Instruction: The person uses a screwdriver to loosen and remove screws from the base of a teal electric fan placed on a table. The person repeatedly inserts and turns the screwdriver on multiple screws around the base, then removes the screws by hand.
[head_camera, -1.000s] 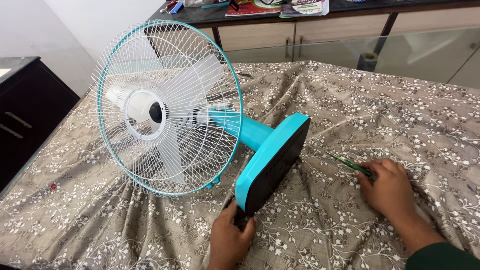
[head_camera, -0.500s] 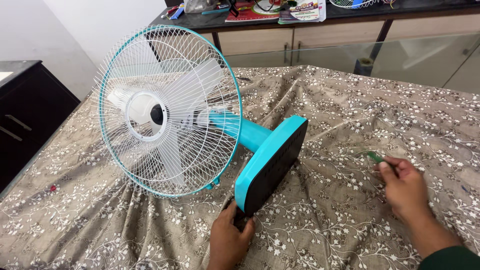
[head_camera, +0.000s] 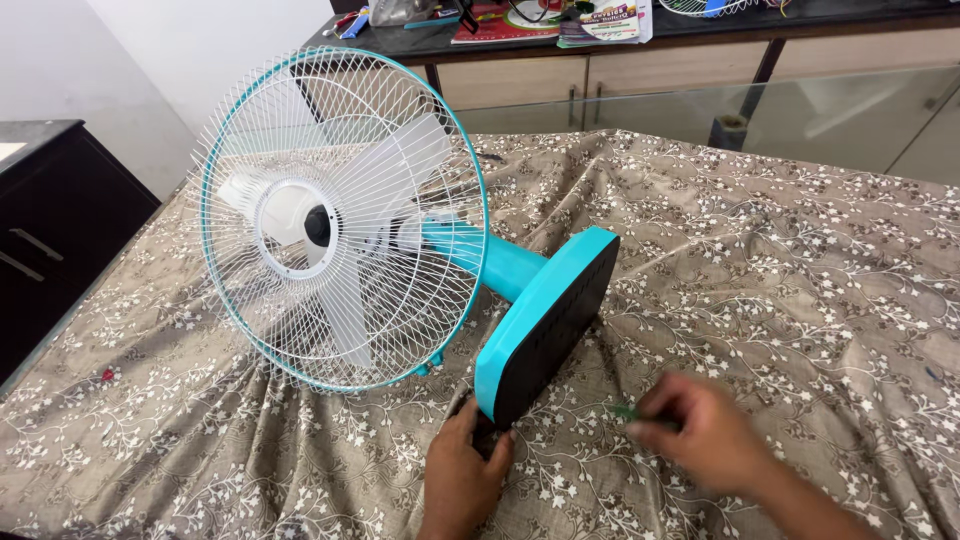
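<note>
A table under a rumpled floral cloth (head_camera: 780, 260) bears a tipped turquoise fan (head_camera: 420, 250) and perhaps a red speck (head_camera: 107, 375).

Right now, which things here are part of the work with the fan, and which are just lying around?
In use:
- teal table fan lying on its side
- its base, gripped by the left hand
- green-handled screwdriver, held in the right hand

Lying about:
- floral cloth under it all
- books on the far counter
- dark cabinet, left

Turquoise-and-white fan (head_camera: 345, 225) with black-bottomed base (head_camera: 548, 325); brown floral cloth (head_camera: 780, 260).
</note>
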